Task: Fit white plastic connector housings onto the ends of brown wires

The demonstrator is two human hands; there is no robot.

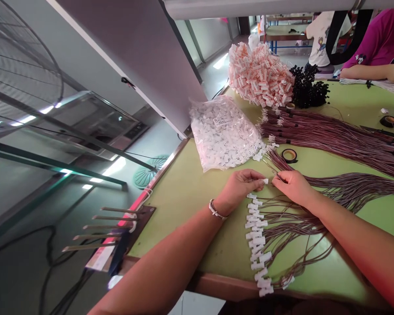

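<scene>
Between the fingertips of my left hand [244, 183] is a small white plastic connector [265, 181]. Just right of it, my right hand [290, 186] pinches a thin brown wire [272, 168] whose bare tip points up and left. Whether the wire touches the connector cannot be made out. Below both hands, a column of white connectors with wires [256, 236] runs toward the table's front edge, their brown leads trailing right under my right forearm. Beyond my hands lies a clear plastic bag of white connectors [225, 131].
Brown wire bundles [335, 135] spread across the green table [174, 192]. A roll of black tape [289, 155] lies by them. Behind are a heap of pinkish-white connectors [261, 76] and black parts [310, 85]. A rack with metal prongs [118, 236] sits at the left edge. A co-worker's arm [374, 71] rests far right.
</scene>
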